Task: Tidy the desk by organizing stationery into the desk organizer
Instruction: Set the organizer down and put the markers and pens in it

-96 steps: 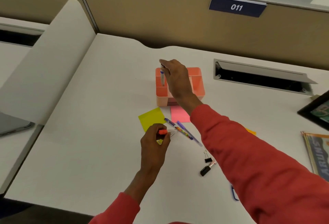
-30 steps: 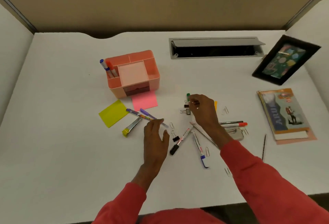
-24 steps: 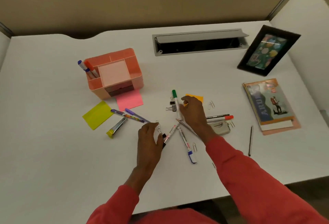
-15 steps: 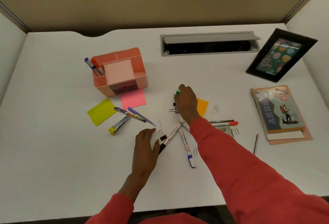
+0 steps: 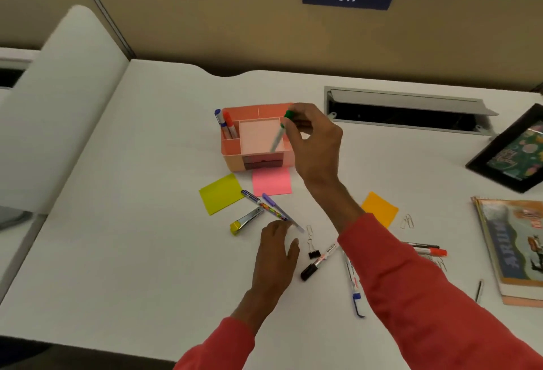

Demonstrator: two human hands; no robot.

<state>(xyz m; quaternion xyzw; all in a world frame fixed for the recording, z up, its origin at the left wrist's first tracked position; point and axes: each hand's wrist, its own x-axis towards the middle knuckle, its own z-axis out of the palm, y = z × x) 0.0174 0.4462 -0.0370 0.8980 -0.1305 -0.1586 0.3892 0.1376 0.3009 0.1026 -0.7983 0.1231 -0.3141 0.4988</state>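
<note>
Desk (image 5: pixel 141 222) mostly untidied. The organizer (image 5: pixel 230 161) holds just 2 markers (image 5: pixel 227 127), back-left slot. Left to sort: sticky notes (image 5: pixel 271 181), pens (image 5: pixel 270 206), black marker (image 5: pixel 318 261), binder clip (image 5: pixel 313 253), paper clips (image 5: pixel 407 220), etc.

Right hand (image 5: pixel 316 146) pinches the green-capped marker (image 5: pixel 278 136) near its cap w/ thumb & fingertips. It hangs tilted over the organizer's middle, not yet in.

Left hand (image 5: pixel 276 255) lies on the desk by the pen tips, fingers loose, gripping nothing.

Vs 0.5 s ago: right hand was low at that marker by the orange note (image 5: pixel 379 209) — now raised over the organizer.
</note>
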